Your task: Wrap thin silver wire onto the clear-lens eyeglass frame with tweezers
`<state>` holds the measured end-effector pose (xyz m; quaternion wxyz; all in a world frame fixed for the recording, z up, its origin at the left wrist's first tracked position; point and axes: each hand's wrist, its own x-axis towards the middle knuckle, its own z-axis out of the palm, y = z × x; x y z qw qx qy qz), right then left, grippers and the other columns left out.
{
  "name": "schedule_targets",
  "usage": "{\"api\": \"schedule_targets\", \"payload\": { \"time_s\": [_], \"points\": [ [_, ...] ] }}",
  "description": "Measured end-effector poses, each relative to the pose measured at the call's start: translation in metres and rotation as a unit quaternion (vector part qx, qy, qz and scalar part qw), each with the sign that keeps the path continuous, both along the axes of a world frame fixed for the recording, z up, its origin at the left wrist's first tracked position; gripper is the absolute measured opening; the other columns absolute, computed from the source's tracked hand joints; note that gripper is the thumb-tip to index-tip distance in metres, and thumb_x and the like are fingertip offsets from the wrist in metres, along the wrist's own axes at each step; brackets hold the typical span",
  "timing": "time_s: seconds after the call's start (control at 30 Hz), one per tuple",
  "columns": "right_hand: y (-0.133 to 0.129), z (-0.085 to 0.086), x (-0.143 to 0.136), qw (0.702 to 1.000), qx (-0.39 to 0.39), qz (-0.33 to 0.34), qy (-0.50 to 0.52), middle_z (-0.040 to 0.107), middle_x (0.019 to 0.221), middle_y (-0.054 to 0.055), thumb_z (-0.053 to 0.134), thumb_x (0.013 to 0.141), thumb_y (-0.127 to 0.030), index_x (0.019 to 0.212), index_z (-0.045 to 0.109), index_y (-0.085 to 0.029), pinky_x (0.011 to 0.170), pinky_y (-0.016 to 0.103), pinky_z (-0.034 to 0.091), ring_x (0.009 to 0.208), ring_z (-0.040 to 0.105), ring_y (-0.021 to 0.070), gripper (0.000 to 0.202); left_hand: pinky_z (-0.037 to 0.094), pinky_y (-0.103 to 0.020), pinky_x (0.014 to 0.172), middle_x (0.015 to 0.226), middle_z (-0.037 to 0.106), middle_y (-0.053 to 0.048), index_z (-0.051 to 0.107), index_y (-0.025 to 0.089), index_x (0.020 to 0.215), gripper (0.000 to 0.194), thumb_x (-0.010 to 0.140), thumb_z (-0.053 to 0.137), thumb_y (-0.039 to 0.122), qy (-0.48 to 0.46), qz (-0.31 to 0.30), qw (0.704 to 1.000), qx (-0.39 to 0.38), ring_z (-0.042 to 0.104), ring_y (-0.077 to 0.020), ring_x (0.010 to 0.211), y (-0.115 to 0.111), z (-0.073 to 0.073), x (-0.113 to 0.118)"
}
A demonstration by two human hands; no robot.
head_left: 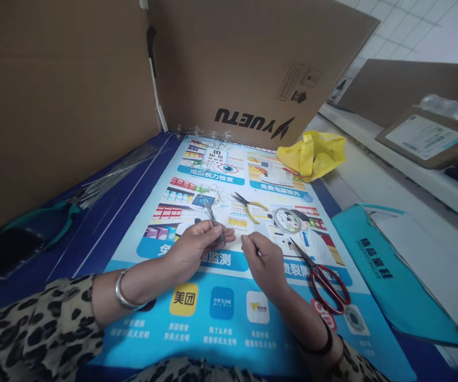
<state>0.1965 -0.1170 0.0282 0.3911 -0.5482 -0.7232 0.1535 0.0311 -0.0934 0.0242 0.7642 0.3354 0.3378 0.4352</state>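
A bundle of thin wires is pinched between the thumb and fingers of my left hand, its loose ends fanning out above. To the right, a small gap away, my right hand is closed with thumb against fingers; whatever it holds, if anything, is too small to make out. Yellow-handled pliers lie just beyond my hands on the printed poster. Red-handled scissors rest to the right of my right hand, blades pointing up and left.
Tall cardboard panels stand behind the poster. A yellow bag sits at the back right, near a turquoise box. Clear plastic strips lie at left. A package is on the ledge at right.
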Motion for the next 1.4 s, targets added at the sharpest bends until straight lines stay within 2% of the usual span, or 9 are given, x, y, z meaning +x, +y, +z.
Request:
{"api": "schedule_targets", "payload": {
  "time_s": [0.2, 0.3, 0.37, 0.5, 0.6, 0.73, 0.93, 1.13, 1.4],
  "points": [
    [0.000, 0.007, 0.002, 0.997, -0.034, 0.012, 0.073, 0.049, 0.056, -0.002, 0.045, 0.086, -0.029, 0.063, 0.050, -0.019, 0.052, 0.023, 0.035, 0.053, 0.045, 0.0100, 0.026, 0.042, -0.033, 0.088, 0.093, 0.068, -0.007, 0.062, 0.016, 0.082, 0.016, 0.078, 0.063, 0.031, 0.007, -0.010, 1.000, 0.019, 0.062, -0.0185, 0.093, -0.001, 0.003, -0.001],
    [0.001, 0.009, 0.002, 0.987, -0.030, 0.060, 0.146, 0.058, 0.074, 0.003, 0.048, 0.085, -0.026, 0.064, 0.054, -0.018, 0.062, 0.025, 0.041, 0.070, 0.053, 0.0125, 0.023, 0.043, -0.029, 0.081, 0.093, 0.068, -0.007, 0.062, 0.016, 0.083, 0.017, 0.079, 0.062, 0.033, 0.035, -0.029, 0.999, 0.030, 0.062, -0.0169, 0.089, -0.002, 0.001, 0.000],
    [0.000, 0.008, 0.001, 0.972, -0.066, 0.092, 0.208, 0.061, 0.084, 0.004, 0.049, 0.085, -0.026, 0.066, 0.056, -0.018, 0.060, 0.024, 0.042, 0.073, 0.055, 0.0128, 0.022, 0.043, -0.027, 0.077, 0.088, 0.068, -0.006, 0.062, 0.016, 0.083, 0.018, 0.080, 0.060, 0.034, 0.051, -0.040, 0.997, 0.040, 0.061, -0.0150, 0.083, -0.002, 0.000, 0.000],
    [-0.003, 0.004, 0.000, 0.918, -0.206, 0.142, 0.306, 0.054, 0.056, -0.003, 0.042, 0.088, -0.034, 0.068, 0.052, -0.019, 0.043, 0.022, 0.035, 0.043, 0.044, 0.0078, 0.027, 0.043, -0.028, 0.076, 0.085, 0.068, -0.006, 0.063, 0.016, 0.079, 0.018, 0.079, 0.061, 0.034, 0.046, -0.051, 0.996, 0.048, 0.061, -0.0148, 0.079, -0.002, -0.001, 0.001],
    [-0.004, 0.005, 0.001, 0.941, -0.210, 0.111, 0.243, 0.040, 0.045, -0.008, 0.042, 0.088, -0.039, 0.066, 0.047, -0.020, 0.042, 0.021, 0.031, 0.039, 0.036, 0.0073, 0.030, 0.043, -0.029, 0.079, 0.089, 0.068, -0.007, 0.063, 0.016, 0.080, 0.017, 0.077, 0.063, 0.033, 0.031, -0.026, 0.999, 0.035, 0.062, -0.0163, 0.084, -0.001, 0.000, 0.000],
    [-0.001, 0.004, 0.001, 0.995, -0.084, 0.043, 0.019, 0.053, 0.058, -0.002, 0.047, 0.086, -0.036, 0.066, 0.053, -0.019, 0.051, 0.021, 0.035, 0.053, 0.047, 0.0095, 0.027, 0.043, -0.031, 0.086, 0.092, 0.068, -0.007, 0.062, 0.016, 0.083, 0.017, 0.078, 0.063, 0.033, 0.004, 0.011, 1.000, 0.024, 0.061, -0.0176, 0.093, -0.001, 0.001, 0.000],
    [-0.001, -0.013, -0.010, 0.990, 0.050, 0.056, -0.122, 0.062, 0.068, 0.001, 0.052, 0.085, -0.033, 0.079, 0.061, -0.018, 0.061, 0.023, 0.039, 0.063, 0.056, 0.0126, 0.019, 0.044, -0.030, 0.086, 0.096, 0.067, -0.006, 0.060, 0.016, 0.083, 0.016, 0.078, 0.063, 0.031, -0.007, 0.038, 0.999, -0.005, 0.061, -0.0174, 0.094, -0.005, 0.003, 0.004],
    [-0.001, -0.016, -0.019, 0.994, 0.048, 0.028, -0.096, 0.060, 0.062, 0.000, 0.049, 0.085, -0.027, 0.072, 0.061, -0.019, 0.058, 0.023, 0.038, 0.060, 0.054, 0.0118, 0.019, 0.044, -0.030, 0.084, 0.092, 0.066, -0.006, 0.058, 0.015, 0.079, 0.015, 0.079, 0.062, 0.029, -0.020, 0.039, 0.999, 0.004, 0.060, -0.0159, 0.090, -0.008, 0.002, 0.006],
    [-0.003, -0.015, -0.023, 0.993, -0.092, -0.019, 0.071, 0.047, 0.050, -0.005, 0.052, 0.078, -0.029, 0.067, 0.057, -0.019, 0.045, 0.021, 0.034, 0.044, 0.041, 0.0089, 0.016, 0.043, -0.029, 0.084, 0.089, 0.067, -0.004, 0.059, 0.016, 0.082, 0.016, 0.080, 0.060, 0.032, 0.018, 0.062, 0.997, 0.039, 0.060, -0.0152, 0.086, -0.004, -0.005, 0.004]
  ]
}}
